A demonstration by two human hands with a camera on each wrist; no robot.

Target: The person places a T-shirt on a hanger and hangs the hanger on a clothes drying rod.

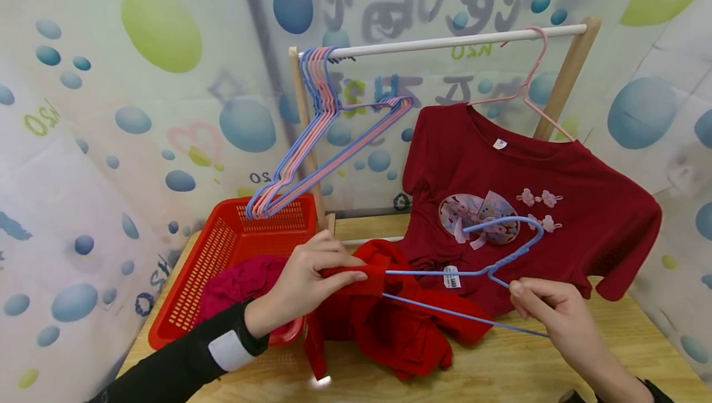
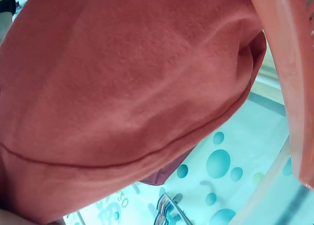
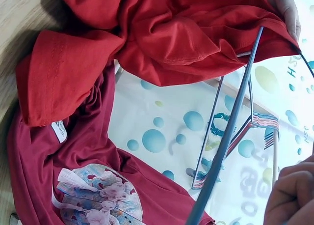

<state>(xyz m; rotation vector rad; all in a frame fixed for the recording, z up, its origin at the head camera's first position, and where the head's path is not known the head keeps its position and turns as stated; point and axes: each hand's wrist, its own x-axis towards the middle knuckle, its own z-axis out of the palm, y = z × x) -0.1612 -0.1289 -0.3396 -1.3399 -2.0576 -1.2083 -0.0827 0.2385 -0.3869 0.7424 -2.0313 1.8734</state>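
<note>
With my left hand (image 1: 313,272) I pinch the red garment (image 1: 386,341); my right hand (image 1: 557,311) holds the blue hanger (image 1: 491,269). One end of this hanger is inside the garment.

A plain light blue is shown by the held hanger (image 1: 434,272), bright red by the held garment (image 1: 389,344). Near the tabletop's (image 1: 489,375) right edge, the shirt (image 1: 562,186) is coloured dark red, with 1 round patch (image 1: 475,206) patterned in pale multicolour. At the left edge, magenta cloth (image 1: 239,285) is ringed by an orange-red basket (image 1: 189,273). The white backdrop (image 1: 247,125) is dotted with blue and green ovals. Pink and blue are mixed among the racked hangers (image 1: 327,97).
</note>
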